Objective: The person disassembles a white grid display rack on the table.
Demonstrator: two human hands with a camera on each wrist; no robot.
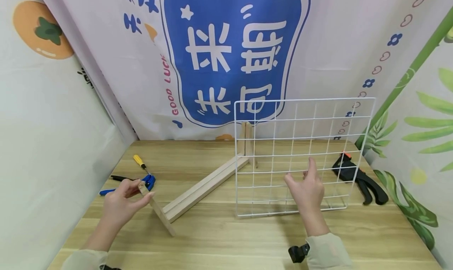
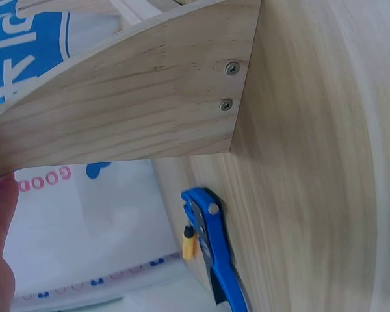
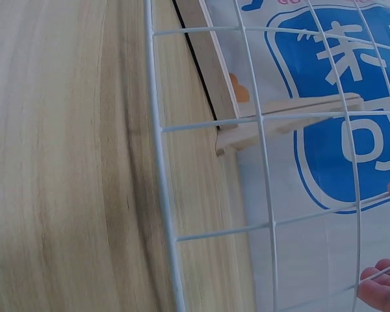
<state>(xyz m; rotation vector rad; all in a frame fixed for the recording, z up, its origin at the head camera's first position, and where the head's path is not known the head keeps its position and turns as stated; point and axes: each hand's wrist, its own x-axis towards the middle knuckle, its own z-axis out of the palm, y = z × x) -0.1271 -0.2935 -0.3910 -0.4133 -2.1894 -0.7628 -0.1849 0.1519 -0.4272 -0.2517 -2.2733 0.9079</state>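
Observation:
My left hand pinches the upper end of a wooden end board, which stands upright at the near end of a wooden stand. Two screws show in the board's lower part in the left wrist view. Long rails run from it to a second upright board at the back. My right hand holds a white wire grid panel near its middle, keeping it upright. In the right wrist view the fingertips are at the wires, with most of the hand out of frame.
Left of the stand lie a blue-handled plier-like tool and a yellow-handled screwdriver. A black clamp with orange parts lies behind the panel at right. Printed cloth hangs behind and beside the wooden table.

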